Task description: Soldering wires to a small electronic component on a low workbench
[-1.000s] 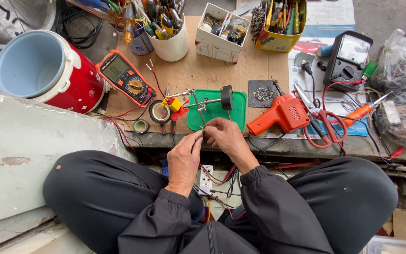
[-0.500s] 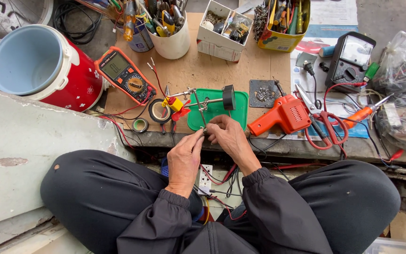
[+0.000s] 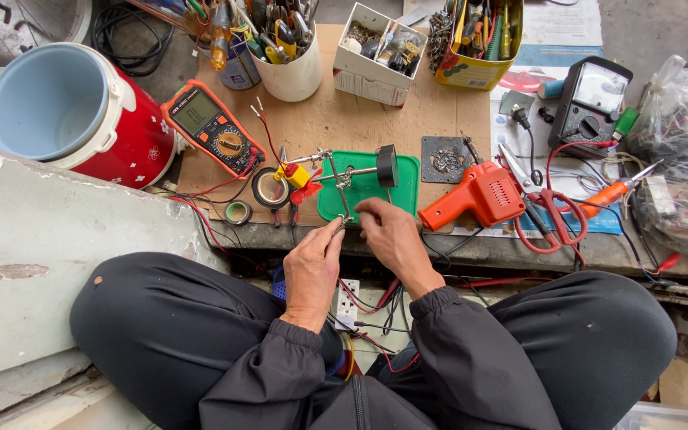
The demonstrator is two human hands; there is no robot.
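My left hand [image 3: 312, 267] and my right hand [image 3: 390, 236] meet at the near edge of a low workbench, fingertips pinched together on something small and thin at the metal clip arm of a helping-hand stand [image 3: 342, 179]. What lies between the fingers is too small to make out. The stand rises from a green base [image 3: 400, 185] and carries a round black magnifier [image 3: 386, 166]. Both sleeves are dark, and I sit cross-legged below the bench.
An orange soldering gun [image 3: 479, 195] lies right of the stand, an orange multimeter [image 3: 213, 127] with red leads to the left. A red bucket [image 3: 73, 111], tool cups [image 3: 288, 56], red-handled scissors [image 3: 547, 211], an analogue meter [image 3: 591, 99] and plastic bags [image 3: 678, 111] crowd the bench.
Both hands have stayed at the clip arm with only slight finger shifts. The view has drifted a little.
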